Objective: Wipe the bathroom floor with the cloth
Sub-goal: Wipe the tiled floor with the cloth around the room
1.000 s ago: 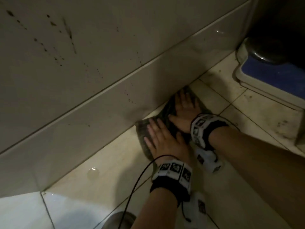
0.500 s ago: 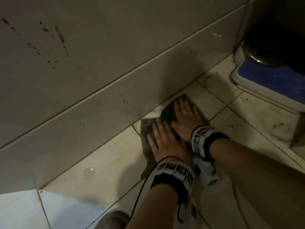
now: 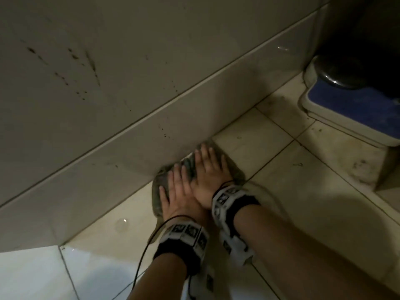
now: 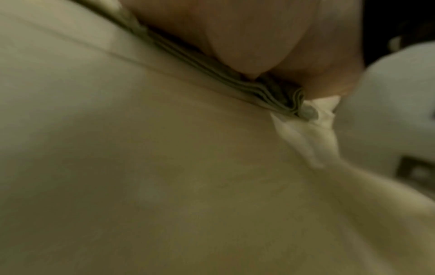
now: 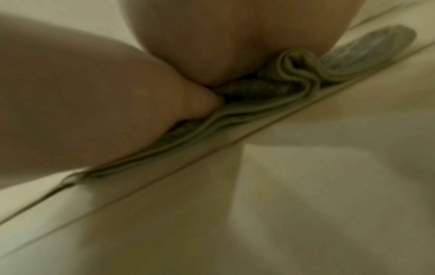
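Mid-wipe: my left hand [image 3: 177,191] and right hand [image 3: 208,169], fingers flat, press the folded cloth [image 3: 234,173] against the wall base; next, push along the floor tiles [image 3: 303,191].

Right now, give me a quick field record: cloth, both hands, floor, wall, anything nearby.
cloth: grey-green, folded, flat on the floor, far edge at the wall base
left hand: flat on the cloth, fingers straight
right hand: flat on the cloth beside the left hand, fingers straight
floor: pale tiles, dirt marks toward the step
wall: tiled, dark splatter marks
droplet: on the floor, left of the hands
step: blue-topped, far right
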Action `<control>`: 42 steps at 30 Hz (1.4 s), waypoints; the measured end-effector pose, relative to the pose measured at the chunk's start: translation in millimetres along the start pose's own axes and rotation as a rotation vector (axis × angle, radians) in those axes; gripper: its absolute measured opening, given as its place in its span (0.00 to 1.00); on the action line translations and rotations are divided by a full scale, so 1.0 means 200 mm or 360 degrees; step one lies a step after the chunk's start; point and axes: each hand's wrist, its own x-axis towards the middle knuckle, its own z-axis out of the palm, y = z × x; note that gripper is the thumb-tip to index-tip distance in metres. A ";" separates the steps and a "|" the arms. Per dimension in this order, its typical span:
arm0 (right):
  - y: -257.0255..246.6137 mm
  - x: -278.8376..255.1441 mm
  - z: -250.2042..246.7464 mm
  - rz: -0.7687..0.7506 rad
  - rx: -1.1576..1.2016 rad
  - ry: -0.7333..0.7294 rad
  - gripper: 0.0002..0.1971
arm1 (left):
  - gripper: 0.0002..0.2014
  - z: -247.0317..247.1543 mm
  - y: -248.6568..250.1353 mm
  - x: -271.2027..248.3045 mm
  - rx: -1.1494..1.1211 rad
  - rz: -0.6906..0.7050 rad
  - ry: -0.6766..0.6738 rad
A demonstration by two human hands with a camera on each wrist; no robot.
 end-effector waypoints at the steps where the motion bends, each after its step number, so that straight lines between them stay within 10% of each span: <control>1: -0.05 -0.02 0.03 -0.0025 0.0019 -0.0018 0.34 | 0.60 0.00 -0.05 -0.03 0.0013 -0.0039 -0.0042; 6: 0.03 0.00 0.04 -0.0038 0.0048 -0.0056 0.35 | 0.58 0.02 0.03 -0.06 0.0040 -0.0093 -0.0030; 12: 0.53 0.16 -0.17 0.0372 0.0124 0.0172 0.43 | 0.38 0.03 0.40 0.15 -0.0064 0.0357 0.0141; 21: 0.65 0.36 -0.26 0.0471 0.0049 0.0214 0.44 | 0.36 -0.05 0.37 0.30 -0.0052 0.0795 0.0193; 32: 0.21 0.10 -0.04 0.0213 -0.0085 0.0003 0.45 | 0.53 0.10 0.12 -0.10 -0.0089 0.0013 0.0046; 36: 0.24 -0.03 -0.02 0.0078 -0.0094 0.0106 0.45 | 0.46 0.09 0.07 -0.17 -0.0079 0.0129 0.0231; 42: 0.24 -0.07 0.00 0.0189 -0.0010 0.0032 0.37 | 0.36 0.04 0.13 -0.09 -0.0069 0.0242 -0.0120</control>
